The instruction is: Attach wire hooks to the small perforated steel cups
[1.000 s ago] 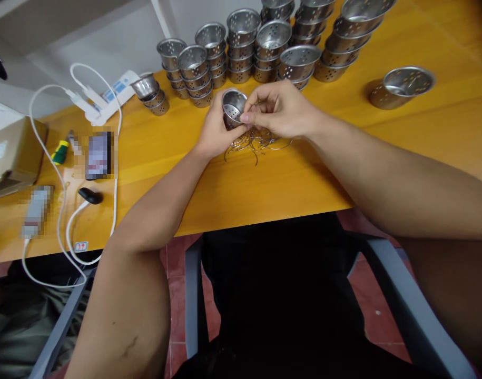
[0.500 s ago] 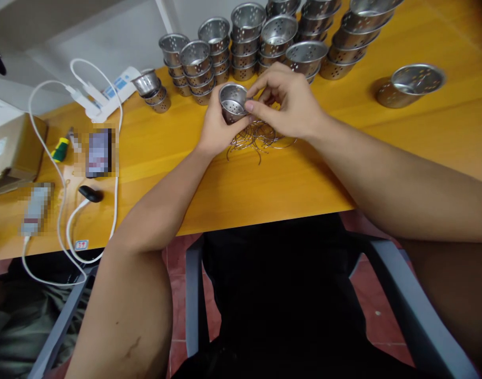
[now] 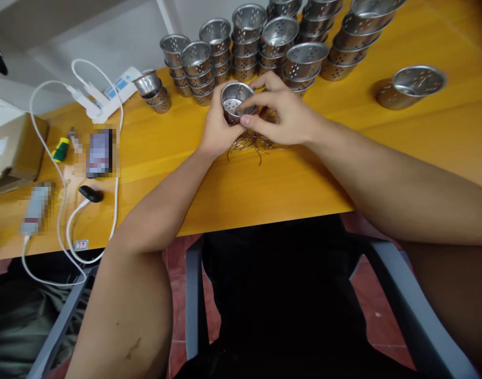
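Note:
A small perforated metal cup point(image 3: 233, 105), its mouth tilted up, is wrapped by the fingers and thumb of my left hand point(image 3: 219, 126). From the right, my right hand point(image 3: 286, 113) grips the same cup at its rim, the index finger reaching inside and the thumb against the outer wall. Whether a thin wire is also between those fingers cannot be made out. Beneath both hands lies a loose pile of curved thin metal wires point(image 3: 253, 145), partly hidden by them.
Stacks of perforated cups point(image 3: 248, 39) line the back of the wooden table point(image 3: 264, 184). A shorter stack point(image 3: 156, 92) is at left, a single cup point(image 3: 412, 87) at right. Further left are a power strip point(image 3: 118, 92), white cables, a phone point(image 3: 99, 152) and a cardboard box point(image 3: 17, 142).
My right index finger has moved from the cup's rim down into its opening, and the thumb has shifted lower on the outside. My left hand keeps its hold, with the cup turned slightly.

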Action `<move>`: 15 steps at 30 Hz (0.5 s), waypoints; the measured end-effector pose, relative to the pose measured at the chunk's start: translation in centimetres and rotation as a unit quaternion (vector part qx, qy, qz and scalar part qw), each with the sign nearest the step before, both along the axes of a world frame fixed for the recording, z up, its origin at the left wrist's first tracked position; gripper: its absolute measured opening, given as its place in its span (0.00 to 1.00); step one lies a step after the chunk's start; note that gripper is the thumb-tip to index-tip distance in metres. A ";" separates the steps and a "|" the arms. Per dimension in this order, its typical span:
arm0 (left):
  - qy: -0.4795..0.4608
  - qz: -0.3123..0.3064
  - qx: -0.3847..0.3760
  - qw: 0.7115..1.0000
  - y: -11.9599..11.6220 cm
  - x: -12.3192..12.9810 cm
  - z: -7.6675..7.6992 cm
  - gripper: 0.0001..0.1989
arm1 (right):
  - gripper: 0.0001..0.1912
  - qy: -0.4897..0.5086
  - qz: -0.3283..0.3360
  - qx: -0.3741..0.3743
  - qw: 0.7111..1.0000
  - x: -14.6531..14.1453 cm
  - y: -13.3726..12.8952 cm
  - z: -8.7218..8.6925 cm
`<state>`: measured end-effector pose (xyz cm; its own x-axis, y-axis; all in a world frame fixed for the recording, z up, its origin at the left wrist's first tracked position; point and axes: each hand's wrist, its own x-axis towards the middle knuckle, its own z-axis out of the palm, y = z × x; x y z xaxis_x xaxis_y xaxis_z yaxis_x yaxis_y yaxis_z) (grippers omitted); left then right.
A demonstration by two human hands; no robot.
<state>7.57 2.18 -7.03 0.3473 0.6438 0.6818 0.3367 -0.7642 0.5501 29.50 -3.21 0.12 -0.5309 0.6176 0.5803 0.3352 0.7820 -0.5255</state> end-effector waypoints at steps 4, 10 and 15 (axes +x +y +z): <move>-0.005 0.002 -0.010 1.000 -0.3 0.1 0.3 0.44 | 0.26 0.032 -0.003 -0.010 0.999 -0.1 -0.4 0.6; 0.033 -0.032 0.028 0.999 -0.8 0.4 0.1 0.49 | 0.42 -0.008 -0.051 -0.041 0.998 -0.5 -1.3 1.9; 0.025 -0.045 -0.011 0.999 -0.8 0.0 -0.1 0.54 | 0.45 0.020 -0.071 -0.023 0.997 2.5 -1.5 5.1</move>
